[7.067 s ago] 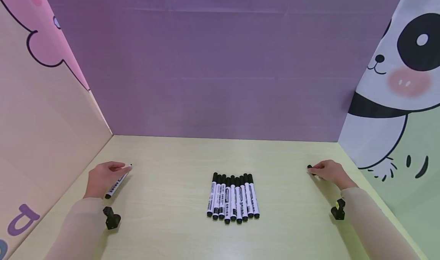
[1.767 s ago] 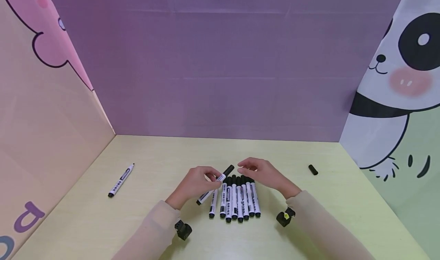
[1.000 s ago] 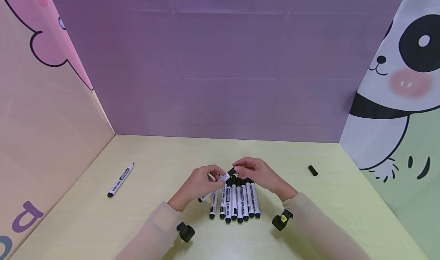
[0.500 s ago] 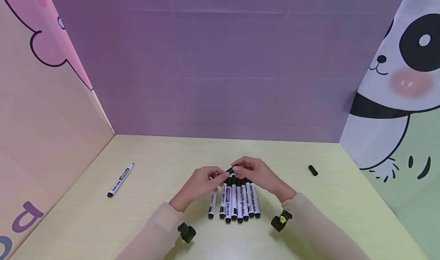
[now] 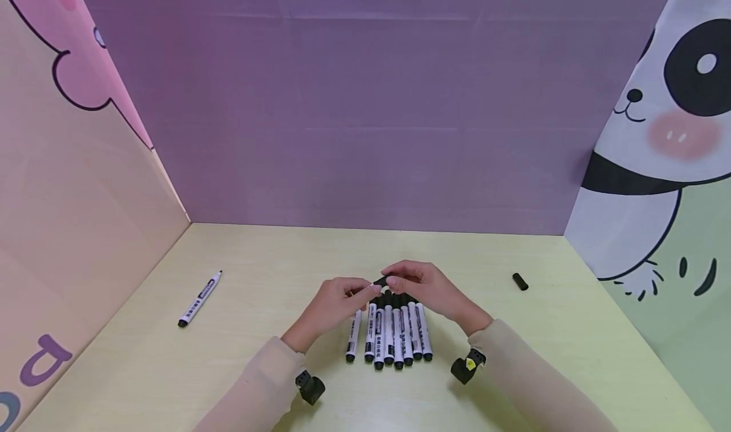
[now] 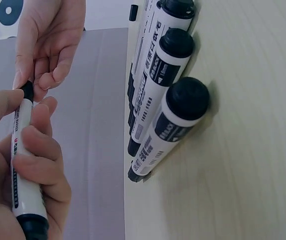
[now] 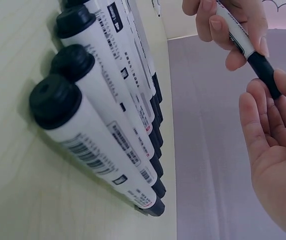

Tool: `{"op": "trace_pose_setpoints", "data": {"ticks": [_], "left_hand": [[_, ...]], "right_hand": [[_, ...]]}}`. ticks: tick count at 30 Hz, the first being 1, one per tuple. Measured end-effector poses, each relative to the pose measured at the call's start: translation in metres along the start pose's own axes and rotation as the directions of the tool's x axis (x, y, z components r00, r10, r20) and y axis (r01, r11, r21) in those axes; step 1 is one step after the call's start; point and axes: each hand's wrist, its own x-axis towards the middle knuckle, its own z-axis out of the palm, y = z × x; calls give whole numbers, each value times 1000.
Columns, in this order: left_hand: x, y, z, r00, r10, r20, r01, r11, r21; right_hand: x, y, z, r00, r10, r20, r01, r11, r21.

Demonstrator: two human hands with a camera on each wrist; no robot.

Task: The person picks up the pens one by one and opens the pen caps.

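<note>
In my left hand (image 5: 332, 306) lies a white whiteboard marker (image 6: 27, 172), fingers curled round its barrel. Its black cap (image 7: 263, 72) sits on the barrel's end, pinched between the thumb and fingers of my right hand (image 5: 433, 294). The left thumb presses close to where cap and barrel meet. Both hands are raised over the far end of a row of capped white markers (image 5: 389, 340), whose black caps point away from me. In the head view the fingers hide most of the held marker.
An uncapped marker (image 5: 200, 300) lies on the pale wooden table (image 5: 274, 254) at the left, tip pointing away. A loose black cap (image 5: 520, 281) lies at the right. A purple backdrop (image 5: 365, 115) and printed side panels enclose the table.
Earlier, my hands were at the table's sides with the uncapped marker and loose cap. Then my left hand lifted the row's leftmost-side marker, and my right hand came in and pinched its cap.
</note>
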Motion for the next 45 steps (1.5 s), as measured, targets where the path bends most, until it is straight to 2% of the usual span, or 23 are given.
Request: {"op": "trace_pose_setpoints", "data": {"ticks": [8, 15, 19, 28, 34, 45], "left_hand": [[1, 0, 1, 999, -16, -48, 15, 1000, -7], [1, 0, 1, 1000, 6, -14, -6, 1000, 16], [0, 1, -1, 1000, -5, 2, 5, 1000, 19], [-1, 2, -6, 999, -9, 34, 9, 1000, -14], [0, 1, -7, 999, -13, 34, 14, 1000, -14], [-1, 0, -9, 999, -34, 23, 34, 999, 4]], "right_hand": [[0, -2, -2, 1000, -5, -3, 5, 1000, -17], [0, -7, -6, 1000, -4, 17, 5, 1000, -8], [-1, -6, -6, 1000, -2, 18, 2, 1000, -6], [-1, -7, -9, 999, 0, -37, -1, 999, -32], [-1, -7, -12, 996, 24, -82, -25, 1000, -13], [-1, -2, -16, 988, 32, -151, -43, 997, -66]]}}
